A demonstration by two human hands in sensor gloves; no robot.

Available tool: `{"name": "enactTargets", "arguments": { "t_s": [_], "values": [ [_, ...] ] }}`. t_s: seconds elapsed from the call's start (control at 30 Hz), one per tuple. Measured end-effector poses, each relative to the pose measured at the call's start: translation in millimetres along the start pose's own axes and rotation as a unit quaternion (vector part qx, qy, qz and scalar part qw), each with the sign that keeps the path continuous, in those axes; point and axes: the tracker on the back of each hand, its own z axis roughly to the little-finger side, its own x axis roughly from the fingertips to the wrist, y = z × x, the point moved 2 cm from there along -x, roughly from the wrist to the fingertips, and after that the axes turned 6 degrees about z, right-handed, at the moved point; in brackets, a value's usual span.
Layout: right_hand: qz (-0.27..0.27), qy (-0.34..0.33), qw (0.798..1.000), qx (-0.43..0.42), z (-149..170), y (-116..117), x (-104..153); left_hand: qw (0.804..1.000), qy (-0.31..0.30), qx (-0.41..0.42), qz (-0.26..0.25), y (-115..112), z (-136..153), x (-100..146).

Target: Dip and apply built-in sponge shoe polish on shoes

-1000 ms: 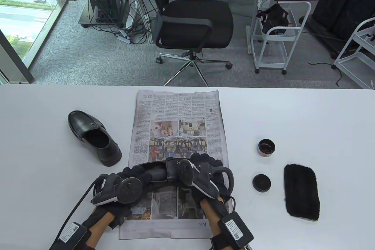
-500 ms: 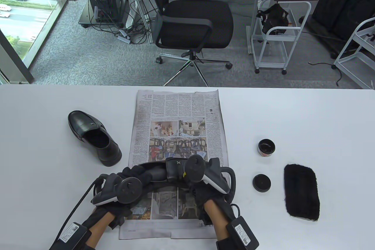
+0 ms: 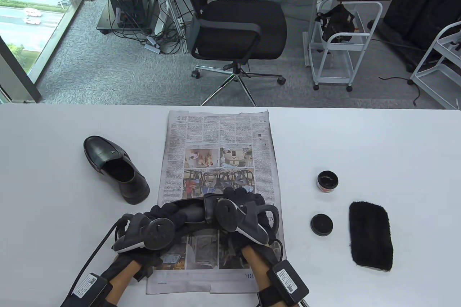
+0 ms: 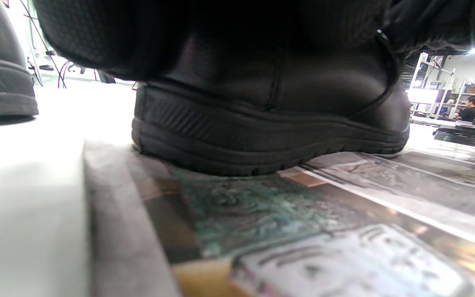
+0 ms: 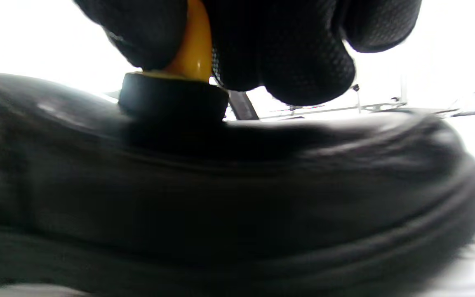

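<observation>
Since 0.5 s ago, right hand (image 3: 248,210) slid left along the shoe (image 4: 270,123) on the newspaper (image 3: 216,134), pinching the sponge applicator (image 5: 173,97) against its leather; left hand (image 3: 158,226) grips the heel, steadying it.

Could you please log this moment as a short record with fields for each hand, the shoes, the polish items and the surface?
left hand: grips the heel end of the shoe being polished
right hand: pinches the sponge applicator, its sponge pressed on the shoe's upper
second shoe: on the bare table, left of the newspaper
polish jar: open, right of the newspaper
lid: nearer the person than the jar
black cloth: right of the lid
newspaper: under the held shoe
</observation>
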Motion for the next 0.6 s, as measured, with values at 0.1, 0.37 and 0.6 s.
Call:
{"name": "enactTargets", "arguments": {
  "t_s": [0.1,0.37,0.6],
  "values": [
    [-0.011,0.028,0.999,0.011,13,0,0,1.0,0.0,0.0,0.0,0,0,0],
    [-0.079,0.077,0.994,0.004,35,-10,7,1.0,0.0,0.0,0.0,0,0,0],
    [-0.118,0.065,0.989,-0.06,28,-10,7,1.0,0.0,0.0,0.0,0,0,0]
  ]
}}
